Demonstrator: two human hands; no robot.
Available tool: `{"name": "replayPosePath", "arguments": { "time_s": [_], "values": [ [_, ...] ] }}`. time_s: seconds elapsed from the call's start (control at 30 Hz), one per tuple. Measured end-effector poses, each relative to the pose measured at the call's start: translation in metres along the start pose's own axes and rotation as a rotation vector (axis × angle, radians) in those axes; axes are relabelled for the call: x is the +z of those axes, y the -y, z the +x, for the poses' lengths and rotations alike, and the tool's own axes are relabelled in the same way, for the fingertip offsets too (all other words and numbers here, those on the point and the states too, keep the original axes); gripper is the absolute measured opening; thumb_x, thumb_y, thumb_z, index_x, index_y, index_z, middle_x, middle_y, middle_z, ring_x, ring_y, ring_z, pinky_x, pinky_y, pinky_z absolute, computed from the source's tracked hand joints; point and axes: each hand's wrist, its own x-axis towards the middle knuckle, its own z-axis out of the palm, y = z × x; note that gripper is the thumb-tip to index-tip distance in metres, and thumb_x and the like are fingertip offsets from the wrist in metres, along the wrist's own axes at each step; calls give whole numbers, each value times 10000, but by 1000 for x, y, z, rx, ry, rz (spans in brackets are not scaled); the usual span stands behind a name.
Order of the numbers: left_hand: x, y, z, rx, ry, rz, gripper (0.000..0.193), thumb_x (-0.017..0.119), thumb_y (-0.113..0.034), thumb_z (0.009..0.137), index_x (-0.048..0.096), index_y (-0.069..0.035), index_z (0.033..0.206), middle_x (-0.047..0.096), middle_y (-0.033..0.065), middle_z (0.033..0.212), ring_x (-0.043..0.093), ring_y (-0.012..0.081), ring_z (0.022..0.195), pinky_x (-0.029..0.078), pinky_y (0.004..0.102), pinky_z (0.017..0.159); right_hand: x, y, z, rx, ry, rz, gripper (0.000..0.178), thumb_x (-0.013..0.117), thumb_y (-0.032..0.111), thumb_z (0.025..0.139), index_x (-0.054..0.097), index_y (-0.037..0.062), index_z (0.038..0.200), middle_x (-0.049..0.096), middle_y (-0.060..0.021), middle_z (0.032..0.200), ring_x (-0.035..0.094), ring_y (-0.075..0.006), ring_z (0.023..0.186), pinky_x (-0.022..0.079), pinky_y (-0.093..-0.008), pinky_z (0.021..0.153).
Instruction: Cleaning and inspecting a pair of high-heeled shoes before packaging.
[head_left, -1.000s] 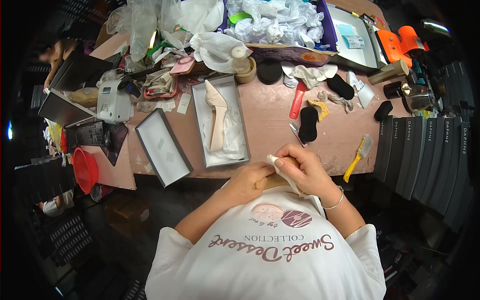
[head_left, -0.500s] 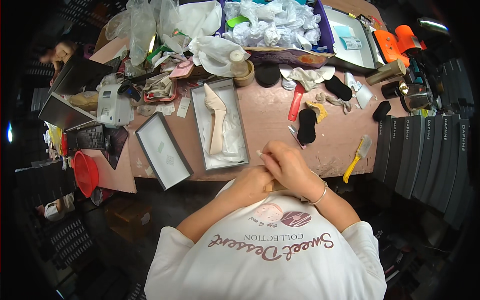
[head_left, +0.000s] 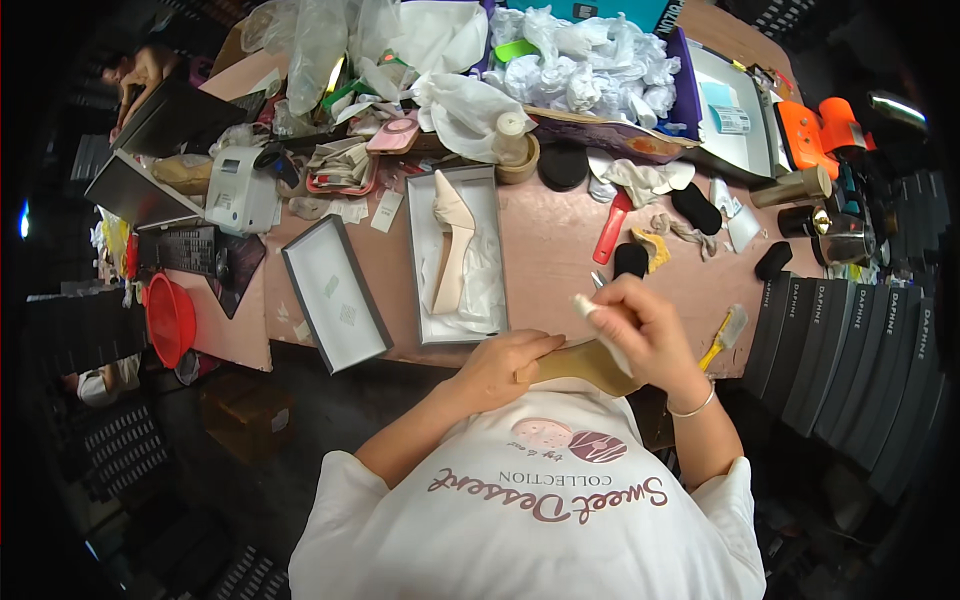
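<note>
Close to my body, a tan-soled shoe point(head_left: 590, 366) lies sideways with its sole showing. My left hand point(head_left: 503, 370) is closed around its narrow end, and the rest of the shoe is partly hidden. My right hand point(head_left: 645, 325) is above its wide end, fingers pinched, with a small whitish piece point(head_left: 584, 305) sticking out at the fingertips; its kind is unclear. Beyond my hands, a beige pointed shoe point(head_left: 455, 250) lies in an open grey box point(head_left: 502, 280) on white tissue. The box's lid point(head_left: 338, 290) rests to the left, inside up.
A purple-sided bin point(head_left: 690, 85) of crumpled white paper stands at the back. A red-handled tool point(head_left: 611, 228), black pads point(head_left: 695, 208) and a yellow-handled brush point(head_left: 722, 338) lie to the right. Dark shoe boxes point(head_left: 850, 370) line the right side; a red basin point(head_left: 170, 320) is at left.
My right hand has moved right and away from my left hand, uncovering the tan sole. My left hand stays on the shoe. The whole view has shifted slightly.
</note>
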Motion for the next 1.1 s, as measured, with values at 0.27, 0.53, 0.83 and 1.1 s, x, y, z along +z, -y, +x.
{"name": "replayPosePath", "arguments": {
  "time_s": [0.27, 0.53, 0.83, 1.1],
  "values": [
    [-20, 23, 12, 58, -64, 34, 465, 519, -29, 779, 613, -26, 1235, 620, 171, 1137, 601, 351, 1006, 484, 417, 890, 2, -26, 63, 88, -46, 69, 177, 680, 106, 896, 684, 9, 1044, 572, -33, 843, 513, -106, 762, 415, -245, 683],
    [-37, 41, 39, -32, -107, -58, 465, 523, -32, 791, 609, -28, 1248, 626, 171, 1171, 612, 348, 1020, 497, 400, 899, -2, -44, 151, -161, -212, -349, 198, 694, 33, 849, 712, 43, 1046, 551, -62, 796, 524, -155, 652, 425, -281, 588],
    [-46, 56, 74, -46, -193, -79, 453, 523, -17, 796, 616, -19, 1240, 637, 175, 1156, 620, 343, 1016, 501, 407, 886, 20, -88, 235, -464, -178, -823, 326, 757, 101, 794, 707, 129, 1114, 571, -81, 855, 602, -236, 747, 499, -342, 647],
    [-46, 66, 66, -93, -152, -32, 431, 531, -12, 807, 619, -15, 1229, 643, 173, 1134, 626, 344, 986, 506, 410, 870, 39, -124, 236, -479, -244, -698, 467, 757, 145, 782, 623, 151, 1229, 561, -188, 1208, 623, -353, 996, 533, -398, 802]
  ]
}}
